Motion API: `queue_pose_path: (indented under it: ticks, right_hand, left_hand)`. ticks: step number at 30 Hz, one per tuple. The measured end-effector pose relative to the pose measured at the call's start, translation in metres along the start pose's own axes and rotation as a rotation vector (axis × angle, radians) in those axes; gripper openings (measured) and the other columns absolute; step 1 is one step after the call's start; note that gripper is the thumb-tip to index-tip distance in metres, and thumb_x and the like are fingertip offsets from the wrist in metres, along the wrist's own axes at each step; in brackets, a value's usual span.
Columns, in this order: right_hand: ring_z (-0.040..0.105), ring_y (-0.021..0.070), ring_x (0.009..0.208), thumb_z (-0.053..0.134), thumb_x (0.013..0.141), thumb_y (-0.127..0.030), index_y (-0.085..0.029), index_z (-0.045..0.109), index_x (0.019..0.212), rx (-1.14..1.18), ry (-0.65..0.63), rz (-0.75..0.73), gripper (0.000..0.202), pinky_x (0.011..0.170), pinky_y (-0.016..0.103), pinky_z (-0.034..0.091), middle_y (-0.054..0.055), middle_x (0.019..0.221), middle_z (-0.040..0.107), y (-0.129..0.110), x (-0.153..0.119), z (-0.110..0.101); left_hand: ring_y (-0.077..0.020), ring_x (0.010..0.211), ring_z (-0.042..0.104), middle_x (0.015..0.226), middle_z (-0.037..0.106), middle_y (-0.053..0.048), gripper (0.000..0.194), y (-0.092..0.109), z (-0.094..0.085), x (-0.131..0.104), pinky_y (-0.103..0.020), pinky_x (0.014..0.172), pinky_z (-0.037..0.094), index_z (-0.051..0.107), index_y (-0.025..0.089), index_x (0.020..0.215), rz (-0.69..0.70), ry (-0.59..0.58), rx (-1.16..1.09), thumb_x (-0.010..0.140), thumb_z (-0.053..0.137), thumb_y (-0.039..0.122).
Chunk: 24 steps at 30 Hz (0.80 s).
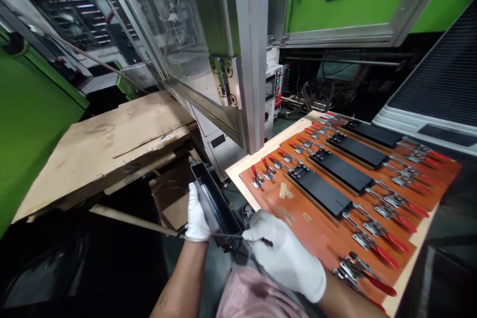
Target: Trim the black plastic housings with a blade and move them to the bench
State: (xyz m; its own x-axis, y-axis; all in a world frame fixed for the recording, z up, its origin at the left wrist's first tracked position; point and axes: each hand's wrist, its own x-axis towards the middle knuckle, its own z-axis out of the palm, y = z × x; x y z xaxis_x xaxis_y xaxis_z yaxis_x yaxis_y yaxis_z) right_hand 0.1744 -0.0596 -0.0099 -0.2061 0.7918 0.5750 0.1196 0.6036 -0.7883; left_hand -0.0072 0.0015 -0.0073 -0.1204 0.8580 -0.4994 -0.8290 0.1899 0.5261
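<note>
My left hand, in a white glove, grips the side of a long black plastic part shaped like a shallow trough. The part is held tilted, its far end pointing up and away. My right hand, gloved too, is closed at the part's near end. From its fingertips a thin dark strip runs left across that end towards my left wrist; whether it is a tool or a piece of the part, I cannot tell. To the right, black panels lie clamped in a row on an orange board.
Red-handled toggle clamps line both sides of the orange board. Flattened cardboard lies on a stack at left. A metal-framed machine door with a hinge juts in ahead. Cables lie on the floor behind.
</note>
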Motion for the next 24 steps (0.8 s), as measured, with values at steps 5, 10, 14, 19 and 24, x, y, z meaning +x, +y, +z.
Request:
queue_pose_path:
  ticks: [5, 10, 14, 19, 24]
  right_hand:
    - [0.054, 0.0130, 0.064, 0.041, 0.069, -0.003, -0.020, 0.065, 0.073, -0.059, -0.215, -0.001, 0.030, 0.058, 0.023, 0.044, 0.002, 0.072, 0.057, -0.009, 0.002, -0.009]
    - [0.056, 0.0132, 0.067, 0.042, 0.069, -0.004, -0.022, 0.068, 0.074, -0.147, -0.319, 0.071, 0.032, 0.061, 0.024, 0.046, 0.002, 0.076, 0.059, -0.007, 0.016, -0.023]
    - [0.057, 0.0151, 0.072, 0.043, 0.072, -0.005, -0.021, 0.067, 0.077, -0.181, -0.254, -0.042, 0.029, 0.066, 0.026, 0.047, 0.003, 0.079, 0.059, 0.007, 0.042, -0.028]
    - [0.059, 0.0185, 0.085, 0.047, 0.083, -0.016, -0.019, 0.061, 0.089, -0.144, 0.169, 0.166, 0.016, 0.079, 0.033, 0.050, 0.006, 0.089, 0.061, 0.008, 0.062, -0.023]
    - [0.061, 0.0207, 0.095, 0.061, 0.072, -0.016, -0.021, 0.060, 0.110, -0.070, 0.097, 0.334, 0.039, 0.087, 0.037, 0.050, 0.005, 0.104, 0.061, 0.001, 0.050, -0.010]
  left_hand:
    - [-0.0145, 0.044, 0.059, 0.054, 0.062, 0.000, 0.042, -0.007, 0.001, -0.001, -0.024, 0.041, 0.047, 0.061, 0.017, 0.070, -0.094, -0.116, 0.057, 0.085, 0.050, 0.055]
    - [-0.0139, 0.045, 0.057, 0.054, 0.062, -0.001, 0.042, -0.014, -0.001, -0.010, -0.024, 0.042, 0.045, 0.066, 0.016, 0.075, -0.161, -0.173, 0.071, 0.084, 0.053, 0.055]
    - [-0.0138, 0.053, 0.063, 0.063, 0.068, -0.002, 0.034, -0.029, -0.010, -0.017, -0.022, 0.051, 0.049, 0.068, 0.015, 0.075, -0.374, -0.243, 0.074, 0.072, 0.072, 0.048]
    - [-0.0105, 0.050, 0.056, 0.060, 0.062, 0.000, 0.045, -0.049, -0.022, -0.011, -0.021, 0.046, 0.043, 0.066, 0.014, 0.075, -0.423, -0.413, 0.071, 0.061, 0.077, 0.055]
    - [-0.0084, 0.038, 0.038, 0.045, 0.040, 0.003, 0.067, -0.060, -0.031, -0.002, -0.023, 0.037, 0.029, 0.056, 0.016, 0.060, -0.389, -0.531, 0.214, 0.058, 0.055, 0.083]
